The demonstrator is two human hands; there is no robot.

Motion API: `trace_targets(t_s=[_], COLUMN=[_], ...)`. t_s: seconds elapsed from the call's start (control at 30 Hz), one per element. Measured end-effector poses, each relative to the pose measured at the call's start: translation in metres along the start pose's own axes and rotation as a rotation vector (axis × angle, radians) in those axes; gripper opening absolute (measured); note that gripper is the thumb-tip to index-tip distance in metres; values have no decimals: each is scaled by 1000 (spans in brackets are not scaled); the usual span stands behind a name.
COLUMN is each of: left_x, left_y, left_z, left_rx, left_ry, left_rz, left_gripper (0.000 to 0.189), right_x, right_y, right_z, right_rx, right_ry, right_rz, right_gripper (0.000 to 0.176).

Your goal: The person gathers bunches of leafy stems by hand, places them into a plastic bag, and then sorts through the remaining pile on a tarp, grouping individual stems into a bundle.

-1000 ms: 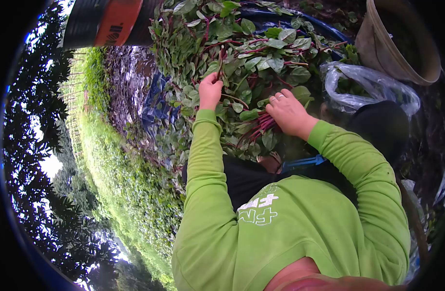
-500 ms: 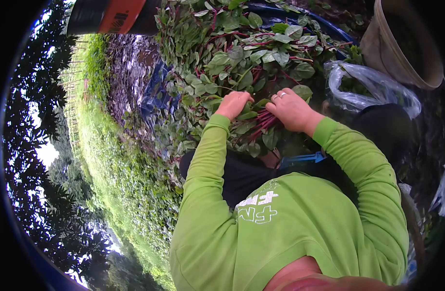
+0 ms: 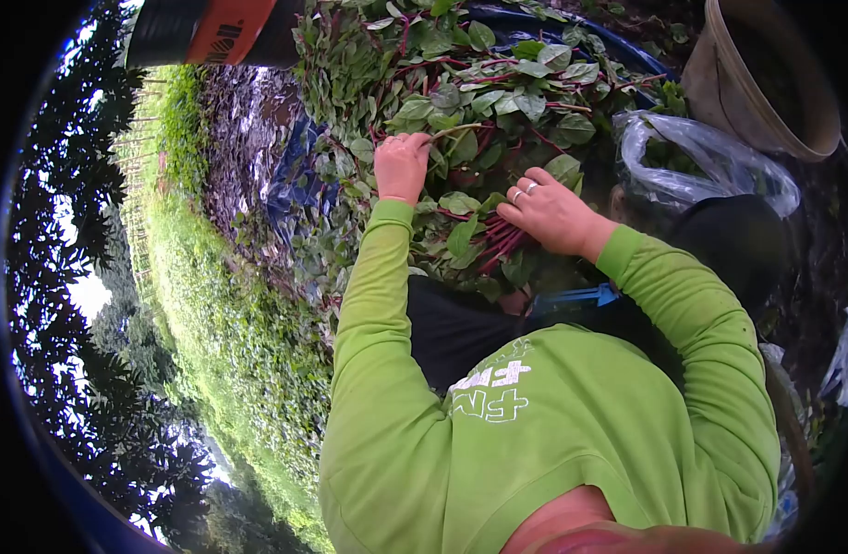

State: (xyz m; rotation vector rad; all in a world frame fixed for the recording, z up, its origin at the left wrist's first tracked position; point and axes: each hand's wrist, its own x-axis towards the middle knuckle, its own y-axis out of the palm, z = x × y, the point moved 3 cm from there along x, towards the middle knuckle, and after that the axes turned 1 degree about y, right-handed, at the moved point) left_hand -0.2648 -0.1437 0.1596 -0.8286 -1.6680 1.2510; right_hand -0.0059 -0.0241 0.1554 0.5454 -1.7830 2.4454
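Note:
My left hand [image 3: 403,166] is closed at the left of the leafy pile [image 3: 378,92], its fingertips pinching the end of a pale green stem [image 3: 457,130] that points right. Lower and to the right, my right hand [image 3: 555,214], with rings on its fingers, is wrapped around a bunch of reddish-purple stems [image 3: 503,242]. Green leaves [image 3: 461,236] stick out on the bunch's left side. The bunch is above my lap, apart from my left hand.
At the top right are a worn pale bucket [image 3: 733,83] and a clear plastic bag [image 3: 766,180] with greens in it. A blue item [image 3: 576,295] lies by my lap. A black and orange drum [image 3: 228,32] stands top left. Blue sheeting [image 3: 299,171] shows beside the pile.
My left hand has moved up and left, away from the bunch, onto the pile, and now pinches a stem. My right hand keeps its bunch almost in place.

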Motion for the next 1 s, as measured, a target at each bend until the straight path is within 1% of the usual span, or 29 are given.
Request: trace_targets(t_s=[0.03, 0.07, 0.1, 0.17, 0.23, 0.27, 0.37, 0.4, 0.43, 0.5, 0.53, 0.57, 0.63, 0.7, 0.73, 0.77, 0.83, 0.9, 0.93, 0.97, 1.0], left_x=[-2, -9, -16, -35, -57, -65, -58, -64, -73, -82, -83, -84, -96, -79, -64, -45, -10, -6, -12, -18, -24], left_y=[-6, 5, 18, 30, 44, 52, 23, 41, 57, 58, 55, 54, 86, 73, 57, 27, -48, -54, -43, -24, -1], left_z=[-10, -15, -25, -52, -54, -61, -108, -99, -91, -100, -106, -106, -82, -81, -75, -83, -119, -103, -93, -79, -64], left_rx=[-64, -290, -573, -818, -1122, -1277, -1372, -1455, -1501, -1589, -1640, -1579, -1436, -1214, -971, -732, -595, -693, -941, -1102, -1254], left_ry=[-12, -68, -283, -511, -717, -817, -977, -960, -972, -989, -973, -951, -863, -684, -489, -298, -194, -251, -412, -676, -948], left_rz=[-14, 10, 155, 557, 609, 643, 617, 650, 659, 700, 746, 741, 755, 655, 528, 391, 14, -396, -505, -505, -485], left_gripper=[11, 16, 14, 16, 24, 28, 38, 40, 41, 43, 46, 48, 49, 48, 52, 56, 59, 55, 57, 71, 91], right_x=[-1, -1, -2, -2, -4, -6, -15, -15, -15, -20, -22, -27, -22, -20, -19, -19, -18, -26, -32, -42, -56], right_y=[1, 1, 0, -1, -4, 1, 5, 9, 8, 4, 3, 16, 10, -15, -27, -52, -117, -174, -207, -232, -287], right_z=[1, 0, -2, -7, -10, -12, -8, -7, -5, -4, -3, -4, -3, -8, -10, -19, -39, -64, -77, -92, -76], right_rx=[5, 6, 5, 5, 4, 16, 45, 112, 100, 71, 72, 70, 187, 94, 52, 30, -6, -150, -153, -115, -140], right_ry=[-7, -6, -5, 11, 45, 73, 138, 222, 196, 165, 167, 150, 227, 241, 244, 284, 412, 509, 587, 644, 748], right_rz=[-14, -29, -47, -80, -99, -44, -60, 95, 76, 41, 76, -11, 352, 217, 154, 111, 84, -86, -106, -183, -142], right_gripper=[16, 18, 19, 22, 24, 31, 40, 55, 55, 56, 54, 51, 45, 41, 40, 37, 40, 52, 61, 60, 47])
